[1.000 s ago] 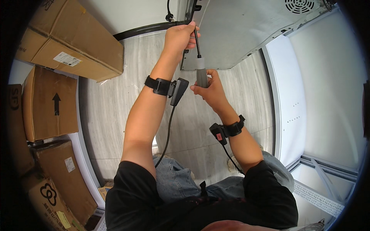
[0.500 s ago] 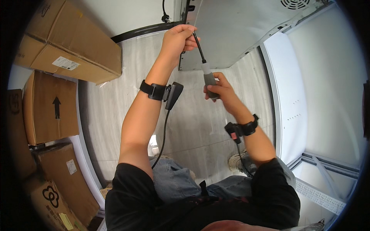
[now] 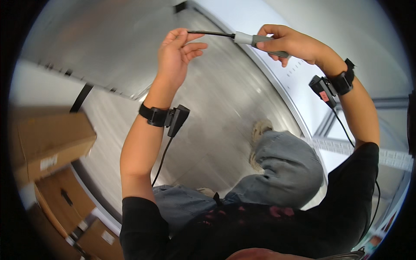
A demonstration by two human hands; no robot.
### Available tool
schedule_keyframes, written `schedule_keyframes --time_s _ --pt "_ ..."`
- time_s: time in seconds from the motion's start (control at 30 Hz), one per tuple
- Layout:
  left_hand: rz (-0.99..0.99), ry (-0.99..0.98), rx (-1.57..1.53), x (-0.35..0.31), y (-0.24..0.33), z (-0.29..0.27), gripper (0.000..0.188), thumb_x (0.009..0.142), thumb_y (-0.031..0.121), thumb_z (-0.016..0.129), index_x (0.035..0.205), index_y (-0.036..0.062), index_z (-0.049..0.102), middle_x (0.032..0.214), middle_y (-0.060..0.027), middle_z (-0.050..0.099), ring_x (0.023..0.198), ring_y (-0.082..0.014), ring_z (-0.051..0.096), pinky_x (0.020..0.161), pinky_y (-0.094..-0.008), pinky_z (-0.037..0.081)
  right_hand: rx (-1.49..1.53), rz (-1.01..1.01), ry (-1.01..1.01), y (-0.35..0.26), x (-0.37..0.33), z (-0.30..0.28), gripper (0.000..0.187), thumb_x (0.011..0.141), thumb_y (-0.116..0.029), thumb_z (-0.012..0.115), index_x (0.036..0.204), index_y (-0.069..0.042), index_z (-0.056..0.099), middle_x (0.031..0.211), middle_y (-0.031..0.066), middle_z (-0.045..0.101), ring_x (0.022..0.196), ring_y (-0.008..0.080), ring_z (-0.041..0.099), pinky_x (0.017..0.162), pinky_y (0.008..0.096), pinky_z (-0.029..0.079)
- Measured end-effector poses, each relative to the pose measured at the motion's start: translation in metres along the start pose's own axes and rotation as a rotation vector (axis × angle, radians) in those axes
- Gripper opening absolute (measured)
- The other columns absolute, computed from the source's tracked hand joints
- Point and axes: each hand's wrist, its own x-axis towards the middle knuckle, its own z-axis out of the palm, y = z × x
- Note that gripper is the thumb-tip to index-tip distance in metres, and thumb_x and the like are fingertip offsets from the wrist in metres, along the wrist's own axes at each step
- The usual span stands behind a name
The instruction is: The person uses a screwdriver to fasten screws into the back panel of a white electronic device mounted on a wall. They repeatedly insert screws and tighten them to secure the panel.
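Note:
A screwdriver (image 3: 243,38) with a grey handle and a thin dark shaft lies nearly level across the upper middle of the head view. My right hand (image 3: 297,45) is closed around its handle, thumb along the side. At the other end, my left hand (image 3: 174,54) pinches the shaft's tip between thumb and forefinger, its other fingers loosely spread. Whether a small screw sits at that tip is hidden by the fingertips. Both wrists wear black straps with small cabled devices.
A large grey metal panel (image 3: 108,43) with slots along its edge stands at the upper left. Several cardboard boxes (image 3: 56,134) are stacked at the left. A white ledge (image 3: 277,65) borders the grey wood-look floor (image 3: 208,117) at the right.
My view and body have turned right, so the panel and boxes appear shifted left. The screwdriver has swung from steep to nearly level, and my right hand has moved up and right with it.

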Motion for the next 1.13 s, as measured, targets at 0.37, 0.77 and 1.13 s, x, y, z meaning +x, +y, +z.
schedule_keyframes --time_s 0.37,0.77,1.13 --pt "-0.455 -0.187 0.243 0.097 -0.217 0.166 0.008 0.094 0.017 0.052 0.094 0.0093 0.054 0.092 -0.0074 0.064 0.081 -0.0156 0.062 0.068 -0.0274 0.049 0.819 0.246 0.187 0.289 -0.080 0.017 0.024 0.088 -0.032 0.061 0.086 -0.008 0.059 0.059 -0.0027 0.049 0.052 0.0065 0.047 0.043 0.0208 0.039" --pt "-0.067 -0.140 1.151 0.179 -0.386 0.210 0.009 0.083 0.008 0.064 0.088 0.0026 0.068 0.076 -0.0025 0.065 0.066 -0.0103 0.057 0.064 -0.0239 0.048 1.328 0.358 0.377 0.421 -0.086 0.063 0.025 0.090 -0.025 0.058 0.100 -0.003 0.057 0.061 -0.0003 0.051 0.052 0.0072 0.048 0.046 0.0218 0.042" --pt "0.143 -0.269 1.421 0.204 -0.421 0.214 0.009 0.082 0.012 0.067 0.089 0.0063 0.070 0.085 -0.0049 0.067 0.068 -0.0154 0.060 0.066 -0.0273 0.049 1.424 0.406 0.409 0.459 -0.065 0.064 0.024 0.090 -0.025 0.057 0.101 -0.004 0.055 0.062 0.0006 0.051 0.054 0.0076 0.048 0.047 0.0223 0.042"
